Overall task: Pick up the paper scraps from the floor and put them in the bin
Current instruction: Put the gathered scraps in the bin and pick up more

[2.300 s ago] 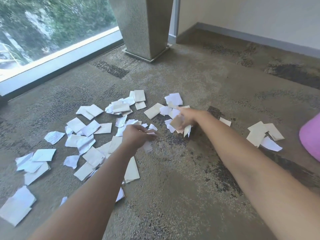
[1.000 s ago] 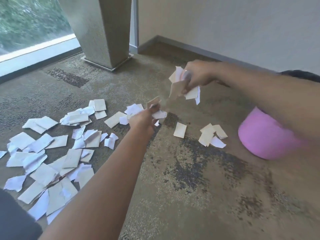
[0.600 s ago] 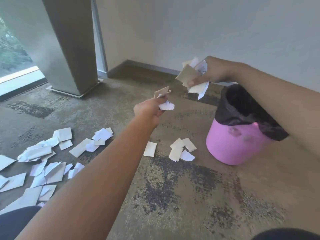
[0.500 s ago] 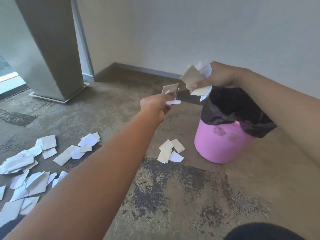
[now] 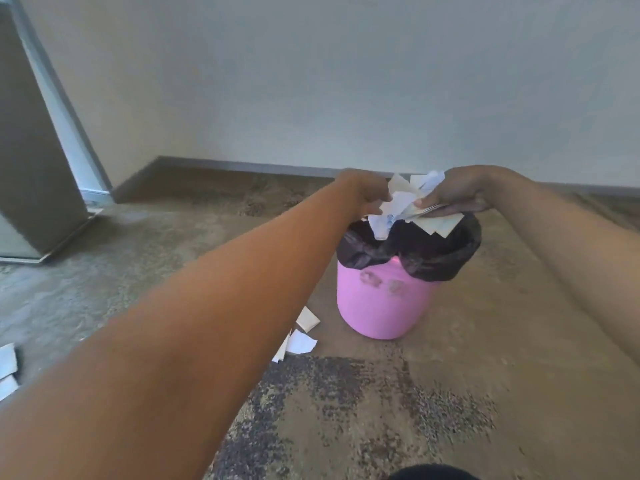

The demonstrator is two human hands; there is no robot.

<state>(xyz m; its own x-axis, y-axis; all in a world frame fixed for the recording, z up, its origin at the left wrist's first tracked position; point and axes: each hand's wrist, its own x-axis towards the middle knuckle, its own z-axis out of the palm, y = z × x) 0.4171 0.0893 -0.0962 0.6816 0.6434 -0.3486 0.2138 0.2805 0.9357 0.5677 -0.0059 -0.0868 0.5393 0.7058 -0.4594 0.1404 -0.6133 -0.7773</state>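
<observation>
Nearest the camera, well short of the fingers, a patterned carpet (image 5: 346, 410) fills the foreground. Below and to the left of the hands, a few loose paper scraps (image 5: 301, 336) lie on it just beside the foot of the pink bin (image 5: 381, 306), and more scraps (image 5: 7, 368) show at the far left edge, well apart from both hands.

Further out, both arms reach over the bin. Its black liner (image 5: 433, 261) is folded over the rim, directly beneath the fingers. The right hand (image 5: 457, 192) pinches a fanned bundle of scraps (image 5: 433, 216), thumb pressed on top and fingers curled under, the papers hanging over the bin's mouth. The left hand (image 5: 363, 192) has its fingers curled at the left side of the same cluster, apparently gripping a white piece (image 5: 384, 220) that droops toward the liner; blur makes the exact hold uncertain.

Beyond the fingers run the baseboard (image 5: 242, 166) and a plain wall (image 5: 311, 81).

By my judgement this handful is at the release point but not yet dropped. Visible scraps remain on the floor, so the job is only partly done.
</observation>
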